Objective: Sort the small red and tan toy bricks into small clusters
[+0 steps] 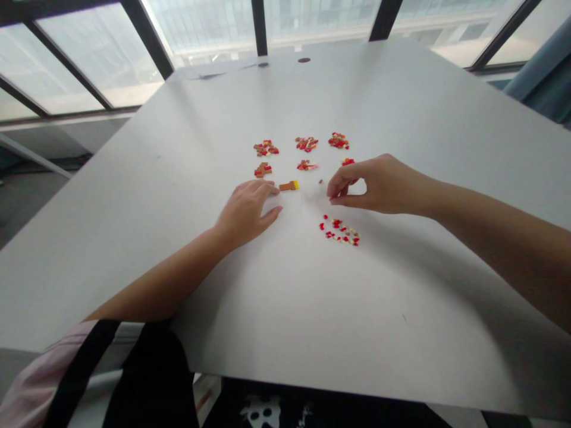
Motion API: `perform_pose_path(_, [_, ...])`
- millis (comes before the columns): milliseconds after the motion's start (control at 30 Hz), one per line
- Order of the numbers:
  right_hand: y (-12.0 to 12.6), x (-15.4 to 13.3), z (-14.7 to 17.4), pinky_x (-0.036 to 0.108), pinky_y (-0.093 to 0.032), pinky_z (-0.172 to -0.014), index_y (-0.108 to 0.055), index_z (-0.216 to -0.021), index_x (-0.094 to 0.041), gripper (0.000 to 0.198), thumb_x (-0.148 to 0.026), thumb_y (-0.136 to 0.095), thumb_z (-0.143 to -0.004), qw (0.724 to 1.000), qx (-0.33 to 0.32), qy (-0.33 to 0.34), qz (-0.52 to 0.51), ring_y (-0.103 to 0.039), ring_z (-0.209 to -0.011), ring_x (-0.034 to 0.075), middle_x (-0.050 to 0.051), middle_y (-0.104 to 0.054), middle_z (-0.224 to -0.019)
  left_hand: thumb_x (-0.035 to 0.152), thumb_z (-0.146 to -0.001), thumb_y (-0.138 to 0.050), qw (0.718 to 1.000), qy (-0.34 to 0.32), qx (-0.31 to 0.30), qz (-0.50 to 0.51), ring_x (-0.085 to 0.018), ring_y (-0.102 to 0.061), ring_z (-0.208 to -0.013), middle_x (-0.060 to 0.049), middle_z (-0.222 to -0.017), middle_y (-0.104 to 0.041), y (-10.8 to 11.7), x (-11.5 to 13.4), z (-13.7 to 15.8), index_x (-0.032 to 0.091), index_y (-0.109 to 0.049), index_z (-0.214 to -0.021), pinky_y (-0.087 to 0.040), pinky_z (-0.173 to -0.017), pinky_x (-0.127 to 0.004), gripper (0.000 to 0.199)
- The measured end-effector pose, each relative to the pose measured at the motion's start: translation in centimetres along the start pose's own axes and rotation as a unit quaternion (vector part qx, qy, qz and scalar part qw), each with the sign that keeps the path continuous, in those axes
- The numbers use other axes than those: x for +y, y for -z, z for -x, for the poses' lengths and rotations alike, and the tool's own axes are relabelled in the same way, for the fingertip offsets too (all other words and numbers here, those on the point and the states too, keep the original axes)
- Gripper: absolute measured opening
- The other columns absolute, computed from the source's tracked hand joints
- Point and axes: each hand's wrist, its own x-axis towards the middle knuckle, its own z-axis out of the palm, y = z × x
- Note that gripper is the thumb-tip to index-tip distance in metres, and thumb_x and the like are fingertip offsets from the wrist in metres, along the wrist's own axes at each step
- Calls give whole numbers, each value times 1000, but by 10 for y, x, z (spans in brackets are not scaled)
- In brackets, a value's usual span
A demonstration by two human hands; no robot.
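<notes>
My left hand (250, 211) lies on the white table (285, 309) with its fingers stretched out and the thumb apart. Its fingertips are at the left end of a small brown building-brick plate (286, 186) with a yellow end. To the right, my right hand (370, 184) is held with thumb and fingertips pinched together; anything between them is too small to make out. A tiny brown piece (320, 181) lies just left of those fingers. Below them is a loose scatter of small red and cream pieces (339, 230).
Beyond my hands sit several small piles of bricks: a brown and red pile (266, 148), a mixed pile (307, 144), a red pile (339, 141), a brown pile (263, 170) and a pinkish pile (306, 165). A red pile (348, 161) is partly behind my right hand.
</notes>
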Motion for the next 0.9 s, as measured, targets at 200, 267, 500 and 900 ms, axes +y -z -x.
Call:
perform_pose_path(200, [-9,-13,8,31,-53,-68,-70,-80,-27,2,-27,-69,-82,999,-51,8,-1,-74,-69,18,-3,-78,-75,28,-96,-64,1000,2,-1,0,-31,-66,-135,-14,-139,-73,1,-1,0,19,-67,-121,-47,-121,-53,27])
perform_pose_path(267, [-11,-15,8,29,-51,-66,-69,-78,-27,3,-26,-68,-81,999,-45,8,1,-72,-65,16,-3,-77,-73,29,-96,-63,1000,2,-1,-1,-31,-66,-135,-15,-139,-73,1,-1,0,19,-67,-121,-47,-120,-53,27])
perform_pose_path(500, [-10,-17,8,31,-52,-67,-68,-78,-27,3,-25,-66,-80,999,-38,3,5,-73,-67,18,-2,-78,-76,28,-96,-63,1000,3,-3,6,-32,-66,-135,-14,-139,-73,1,-1,0,20,-66,-121,-47,-120,-54,27])
perform_pose_path(900, [-9,15,-10,38,-57,-81,-71,-81,-26,8,-23,-65,-79,996,46,-41,66,-78,-81,24,1,-81,-86,29,-96,-63,1000,5,-1,2,-31,-65,-136,-14,-140,-73,0,0,0,20,-67,-122,-46,-121,-54,27])
